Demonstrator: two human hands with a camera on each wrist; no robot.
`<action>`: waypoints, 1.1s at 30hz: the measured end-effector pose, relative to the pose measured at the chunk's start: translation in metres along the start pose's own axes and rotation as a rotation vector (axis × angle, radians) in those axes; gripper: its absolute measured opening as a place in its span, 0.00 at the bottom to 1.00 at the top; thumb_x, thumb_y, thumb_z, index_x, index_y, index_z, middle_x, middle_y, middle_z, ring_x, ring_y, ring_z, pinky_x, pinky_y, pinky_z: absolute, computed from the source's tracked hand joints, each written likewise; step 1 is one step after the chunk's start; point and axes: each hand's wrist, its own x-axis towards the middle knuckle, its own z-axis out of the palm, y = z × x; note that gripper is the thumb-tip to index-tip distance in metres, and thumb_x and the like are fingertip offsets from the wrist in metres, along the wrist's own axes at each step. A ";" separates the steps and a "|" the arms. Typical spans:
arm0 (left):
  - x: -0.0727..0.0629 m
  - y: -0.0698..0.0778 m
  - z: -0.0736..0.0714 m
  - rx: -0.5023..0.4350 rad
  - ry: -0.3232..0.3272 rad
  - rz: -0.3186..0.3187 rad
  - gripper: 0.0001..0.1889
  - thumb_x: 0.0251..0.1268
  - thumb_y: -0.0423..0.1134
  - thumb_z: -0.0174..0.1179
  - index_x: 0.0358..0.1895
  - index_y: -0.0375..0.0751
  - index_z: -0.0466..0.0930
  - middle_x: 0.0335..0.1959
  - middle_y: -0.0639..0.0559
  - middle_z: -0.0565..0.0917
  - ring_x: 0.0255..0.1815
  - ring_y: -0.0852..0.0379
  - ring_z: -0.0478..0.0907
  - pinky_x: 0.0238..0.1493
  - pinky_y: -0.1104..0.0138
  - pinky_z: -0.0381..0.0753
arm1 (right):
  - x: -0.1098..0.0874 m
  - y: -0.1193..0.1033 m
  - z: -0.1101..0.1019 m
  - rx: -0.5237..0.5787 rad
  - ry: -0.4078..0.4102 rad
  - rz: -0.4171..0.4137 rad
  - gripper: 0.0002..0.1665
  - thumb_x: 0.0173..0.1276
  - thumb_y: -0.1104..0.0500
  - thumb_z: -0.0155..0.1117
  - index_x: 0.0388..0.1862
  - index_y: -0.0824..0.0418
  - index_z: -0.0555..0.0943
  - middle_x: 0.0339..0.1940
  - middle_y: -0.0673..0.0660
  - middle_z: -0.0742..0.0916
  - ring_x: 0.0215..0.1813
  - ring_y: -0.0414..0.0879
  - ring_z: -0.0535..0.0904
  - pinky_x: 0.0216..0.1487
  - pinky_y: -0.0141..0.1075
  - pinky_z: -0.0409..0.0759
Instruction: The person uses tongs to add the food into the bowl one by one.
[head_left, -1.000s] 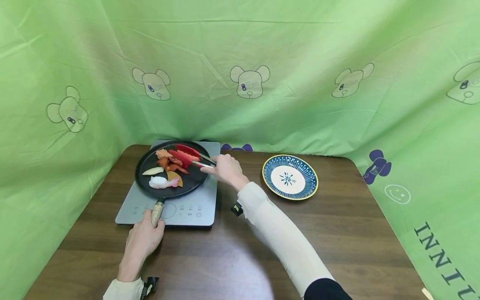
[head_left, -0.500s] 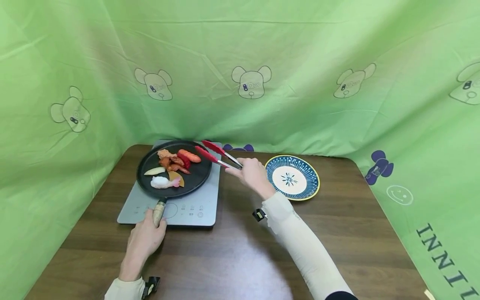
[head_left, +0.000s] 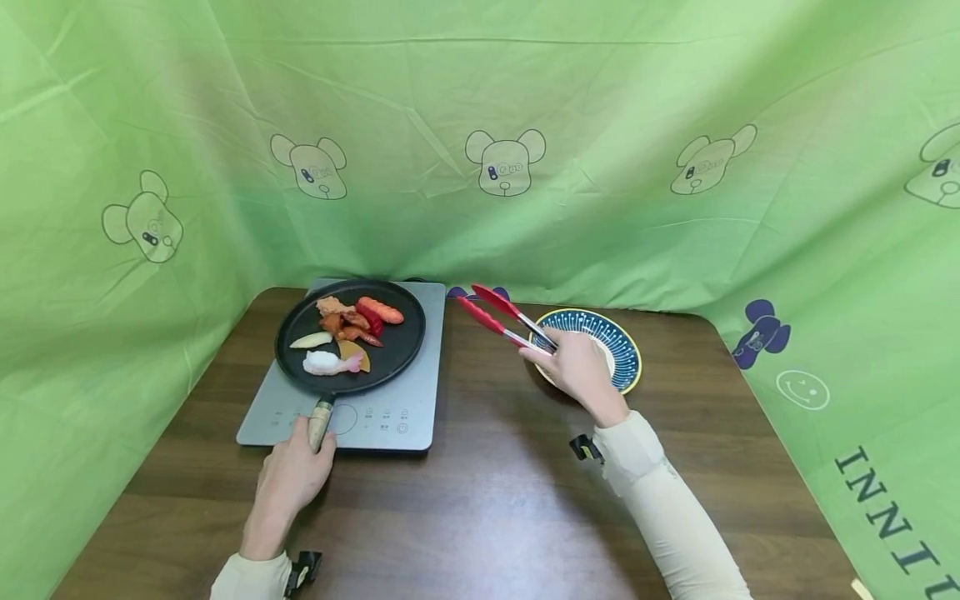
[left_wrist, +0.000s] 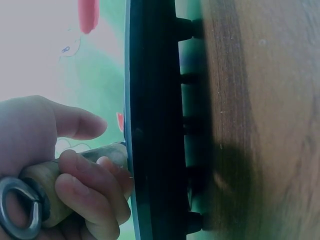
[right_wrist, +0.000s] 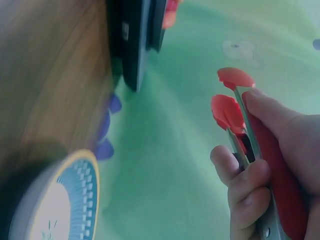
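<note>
My left hand (head_left: 293, 477) grips the wooden handle (left_wrist: 50, 186) of a flat black pan (head_left: 397, 354), fingers curled round it. In the pan lie pieces of food: a carrot (head_left: 381, 310), a shrimp sushi (head_left: 324, 363), a pale slice (head_left: 311, 340), a tan half-round slice (head_left: 356, 353) and reddish-brown pieces (head_left: 358, 335). With my right hand (head_left: 579, 367) I hold tongs (head_left: 501, 318) with red tips, fingers and thumb wrapped round the arms. The tips are spread apart with nothing between them. They point left, between pan and plate, and the hand overlaps the blue-patterned plate (head_left: 628, 350) in the head view.
The pan rests on a grey induction cooktop (head_left: 412, 417) at the left of the wooden table (head_left: 480, 517). The plate is at the right rear. A green cloth (head_left: 405, 208) with bear-like drawings hangs round the back and sides.
My right hand has carried the tongs from over the pan rightward to the plate's near-left side. The carrot shows in the pan, free of the tongs. My left hand stays on the handle.
</note>
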 end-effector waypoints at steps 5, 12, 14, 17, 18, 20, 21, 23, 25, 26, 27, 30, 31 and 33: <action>0.000 -0.001 0.000 -0.001 0.001 0.001 0.25 0.68 0.49 0.47 0.55 0.30 0.59 0.23 0.40 0.72 0.18 0.47 0.68 0.18 0.57 0.64 | -0.016 0.023 -0.012 -0.037 -0.004 0.031 0.20 0.57 0.40 0.68 0.32 0.55 0.80 0.13 0.47 0.71 0.21 0.47 0.70 0.20 0.42 0.66; 0.000 -0.001 -0.001 -0.004 -0.006 -0.004 0.26 0.69 0.50 0.47 0.56 0.30 0.58 0.24 0.40 0.72 0.19 0.47 0.69 0.18 0.57 0.64 | -0.040 0.051 -0.025 -0.059 -0.033 0.166 0.33 0.57 0.35 0.65 0.50 0.58 0.81 0.22 0.57 0.81 0.29 0.57 0.78 0.28 0.53 0.71; 0.000 0.000 -0.002 -0.004 -0.007 -0.006 0.26 0.69 0.50 0.47 0.56 0.30 0.58 0.24 0.40 0.72 0.19 0.47 0.69 0.18 0.58 0.64 | -0.046 0.059 -0.027 -0.075 -0.042 0.192 0.35 0.58 0.34 0.63 0.50 0.60 0.81 0.26 0.62 0.84 0.32 0.61 0.80 0.30 0.55 0.72; 0.001 0.001 -0.002 -0.007 -0.008 -0.006 0.26 0.69 0.51 0.47 0.56 0.30 0.58 0.24 0.40 0.72 0.19 0.47 0.69 0.18 0.58 0.64 | -0.055 0.069 -0.028 -0.094 -0.056 0.224 0.38 0.58 0.32 0.61 0.51 0.63 0.80 0.33 0.68 0.84 0.35 0.65 0.80 0.32 0.56 0.72; 0.001 0.001 -0.002 -0.007 -0.007 -0.003 0.26 0.69 0.51 0.47 0.56 0.30 0.59 0.24 0.40 0.72 0.19 0.47 0.69 0.18 0.58 0.64 | -0.058 0.073 -0.028 -0.096 -0.057 0.234 0.38 0.58 0.32 0.61 0.50 0.63 0.81 0.32 0.69 0.84 0.35 0.65 0.80 0.32 0.56 0.72; 0.001 0.002 -0.002 -0.008 -0.006 0.000 0.26 0.69 0.51 0.47 0.55 0.30 0.59 0.23 0.41 0.72 0.18 0.47 0.69 0.18 0.57 0.64 | -0.064 0.080 -0.029 -0.097 -0.053 0.251 0.36 0.58 0.31 0.61 0.43 0.62 0.81 0.27 0.67 0.83 0.32 0.63 0.79 0.29 0.54 0.71; 0.001 0.002 -0.001 -0.008 -0.004 0.002 0.25 0.69 0.51 0.47 0.55 0.30 0.59 0.23 0.41 0.72 0.18 0.47 0.69 0.18 0.57 0.64 | -0.067 0.083 -0.029 -0.096 -0.047 0.253 0.35 0.58 0.31 0.61 0.42 0.62 0.81 0.25 0.65 0.83 0.30 0.62 0.79 0.27 0.52 0.70; 0.001 0.002 -0.001 -0.007 0.000 0.005 0.25 0.69 0.51 0.47 0.55 0.30 0.59 0.23 0.41 0.72 0.18 0.47 0.69 0.18 0.57 0.64 | -0.073 0.089 -0.029 -0.089 -0.041 0.266 0.32 0.58 0.31 0.61 0.35 0.60 0.80 0.19 0.59 0.79 0.25 0.57 0.77 0.23 0.48 0.67; 0.000 0.001 0.000 -0.008 0.001 0.005 0.26 0.69 0.51 0.47 0.55 0.30 0.59 0.23 0.40 0.72 0.18 0.47 0.69 0.18 0.57 0.64 | -0.078 0.094 -0.030 -0.080 -0.037 0.281 0.29 0.57 0.31 0.61 0.31 0.57 0.79 0.16 0.55 0.76 0.23 0.53 0.74 0.21 0.44 0.64; 0.000 0.001 0.000 -0.009 0.001 0.004 0.26 0.69 0.51 0.47 0.55 0.30 0.59 0.23 0.40 0.72 0.18 0.47 0.69 0.18 0.57 0.64 | -0.080 0.096 -0.030 -0.077 -0.039 0.291 0.29 0.57 0.31 0.61 0.31 0.57 0.79 0.16 0.53 0.75 0.22 0.52 0.72 0.20 0.43 0.63; 0.000 0.000 0.000 -0.008 0.002 0.004 0.26 0.69 0.51 0.47 0.56 0.30 0.59 0.23 0.40 0.72 0.18 0.47 0.69 0.18 0.57 0.64 | -0.082 0.098 -0.030 -0.074 -0.040 0.298 0.29 0.57 0.31 0.61 0.33 0.56 0.80 0.16 0.53 0.75 0.23 0.52 0.72 0.20 0.42 0.63; 0.000 0.000 0.001 -0.008 0.004 0.003 0.26 0.69 0.51 0.47 0.56 0.30 0.59 0.23 0.40 0.72 0.18 0.47 0.69 0.18 0.57 0.64 | -0.089 0.103 -0.030 -0.067 -0.066 0.332 0.28 0.57 0.31 0.62 0.31 0.55 0.79 0.16 0.52 0.74 0.23 0.51 0.71 0.20 0.41 0.62; 0.000 0.000 0.001 -0.009 0.002 0.002 0.26 0.69 0.51 0.47 0.56 0.30 0.59 0.23 0.40 0.72 0.18 0.47 0.69 0.18 0.57 0.64 | -0.091 0.105 -0.030 -0.068 -0.080 0.343 0.29 0.57 0.31 0.62 0.30 0.56 0.78 0.16 0.52 0.74 0.23 0.51 0.71 0.20 0.42 0.61; 0.000 0.000 0.001 -0.008 0.001 0.000 0.26 0.69 0.51 0.47 0.55 0.30 0.59 0.23 0.40 0.72 0.18 0.47 0.69 0.18 0.58 0.64 | -0.095 0.108 -0.028 -0.072 -0.105 0.360 0.30 0.56 0.30 0.61 0.26 0.56 0.75 0.16 0.52 0.72 0.23 0.51 0.70 0.20 0.41 0.61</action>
